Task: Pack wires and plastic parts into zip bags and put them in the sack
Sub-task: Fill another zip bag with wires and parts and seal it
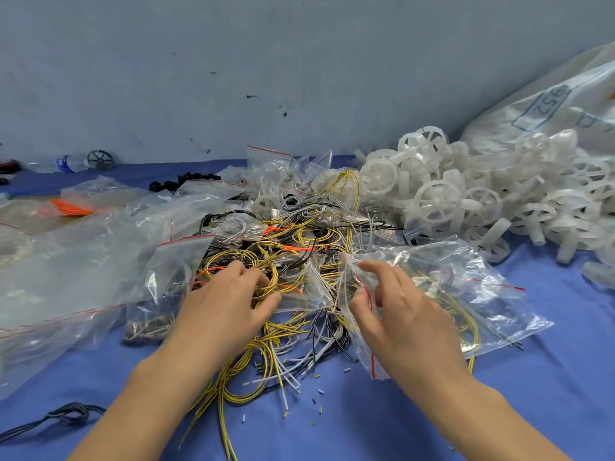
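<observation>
Filling step: our left hand (229, 304) grasps yellow wires (273, 280); our right hand (399, 316) pinches the zip bag (466, 287) mouth, which we judge needs spreading before wires enter.

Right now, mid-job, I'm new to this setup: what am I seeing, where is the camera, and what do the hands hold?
There is no machine: a person works bare-handed, and the single picture comes from a camera on their head, looking down. On the blue cloth surface lie a tangle of yellow-and-black wires, a pile of white plastic spoked wheels and, far right, a large pale sack. The left hand grips wire loops; the right hand pinches the red-striped mouth of a clear zip bag holding more wires.
</observation>
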